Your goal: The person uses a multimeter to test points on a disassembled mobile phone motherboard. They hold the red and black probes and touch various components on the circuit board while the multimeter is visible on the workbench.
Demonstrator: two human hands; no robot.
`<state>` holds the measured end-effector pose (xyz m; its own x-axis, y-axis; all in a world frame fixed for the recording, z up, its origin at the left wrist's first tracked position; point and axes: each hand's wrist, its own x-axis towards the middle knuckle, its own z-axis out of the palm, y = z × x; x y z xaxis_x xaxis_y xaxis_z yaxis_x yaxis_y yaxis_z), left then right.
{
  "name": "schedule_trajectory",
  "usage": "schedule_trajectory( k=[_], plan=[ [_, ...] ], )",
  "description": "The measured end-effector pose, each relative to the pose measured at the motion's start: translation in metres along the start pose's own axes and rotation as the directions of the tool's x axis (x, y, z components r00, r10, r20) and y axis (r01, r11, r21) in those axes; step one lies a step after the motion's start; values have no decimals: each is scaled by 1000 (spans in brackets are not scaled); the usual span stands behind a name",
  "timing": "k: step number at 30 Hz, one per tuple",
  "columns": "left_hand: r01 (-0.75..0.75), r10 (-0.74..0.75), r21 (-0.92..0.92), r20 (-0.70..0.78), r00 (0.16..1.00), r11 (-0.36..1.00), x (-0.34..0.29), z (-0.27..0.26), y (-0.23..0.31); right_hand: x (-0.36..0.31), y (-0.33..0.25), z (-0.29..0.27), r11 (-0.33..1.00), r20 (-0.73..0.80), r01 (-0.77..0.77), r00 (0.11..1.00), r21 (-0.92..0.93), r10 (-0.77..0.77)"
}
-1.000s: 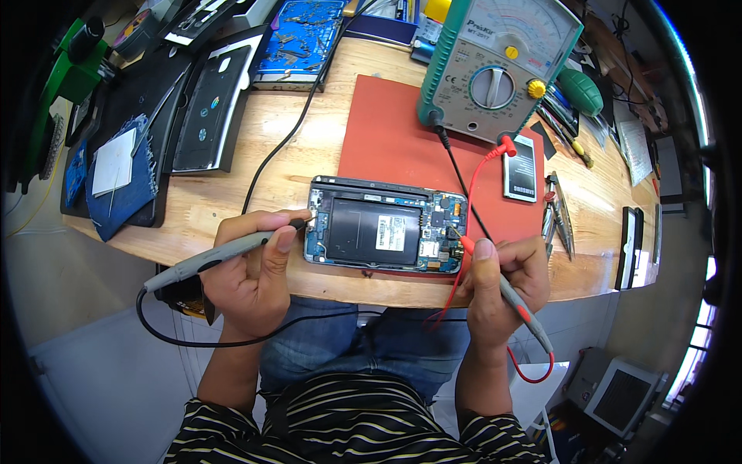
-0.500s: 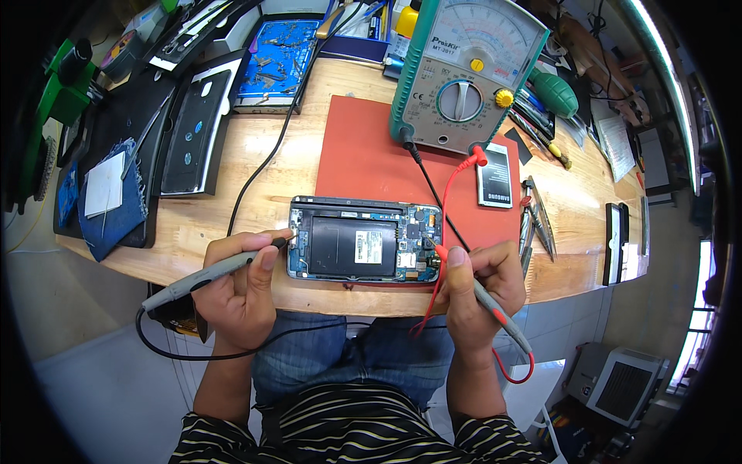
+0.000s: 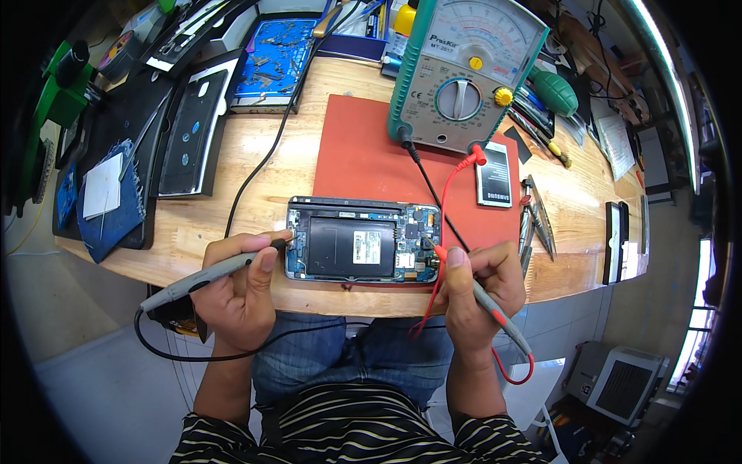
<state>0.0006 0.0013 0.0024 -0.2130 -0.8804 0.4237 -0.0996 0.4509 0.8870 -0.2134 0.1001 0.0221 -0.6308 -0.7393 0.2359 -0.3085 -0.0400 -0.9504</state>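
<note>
Opened phone (image 3: 363,240) lies flat at near edge of wooden bench (image 3: 255,174), partly on red mat (image 3: 363,158). Left hand (image 3: 236,298) grips grey probe (image 3: 212,272), tip at phone's left end. Right hand (image 3: 475,290) pinches red probe (image 3: 487,298), tip on board at right end. Imo brace wrists on bench, keep tips steady, glance at analog meter (image 3: 464,73) at far side.

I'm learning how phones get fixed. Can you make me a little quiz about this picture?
1. True or false: the opened phone lies partly on the red mat.
2. Which hand holds the probe with the red wire? A left hand B right hand
3. What small flat thing lies just below the green meter?

Key: 1 true. 2 B; the left hand holds the black probe. 3 a loose phone battery.
</note>
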Motion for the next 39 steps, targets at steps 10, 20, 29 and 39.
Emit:
schedule_trajectory(
  k=[10,20,29,39],
  plan=[
    [-18,18,-34,-9,1000,999,0,-2,0,0,0,1,999,5,8,1000,32,-8],
    [-84,84,16,-2,996,996,2,-1,-1,-1,3,0,997,9,29,1000,71,-30],
    [-71,71,13,-1,997,997,3,0,-1,-1,3,0,998,2,16,1000,63,-16],
    [-64,64,17,14,998,998,3,-1,0,-1,2,-1,999,1,7,1000,39,-7]
  ],
)
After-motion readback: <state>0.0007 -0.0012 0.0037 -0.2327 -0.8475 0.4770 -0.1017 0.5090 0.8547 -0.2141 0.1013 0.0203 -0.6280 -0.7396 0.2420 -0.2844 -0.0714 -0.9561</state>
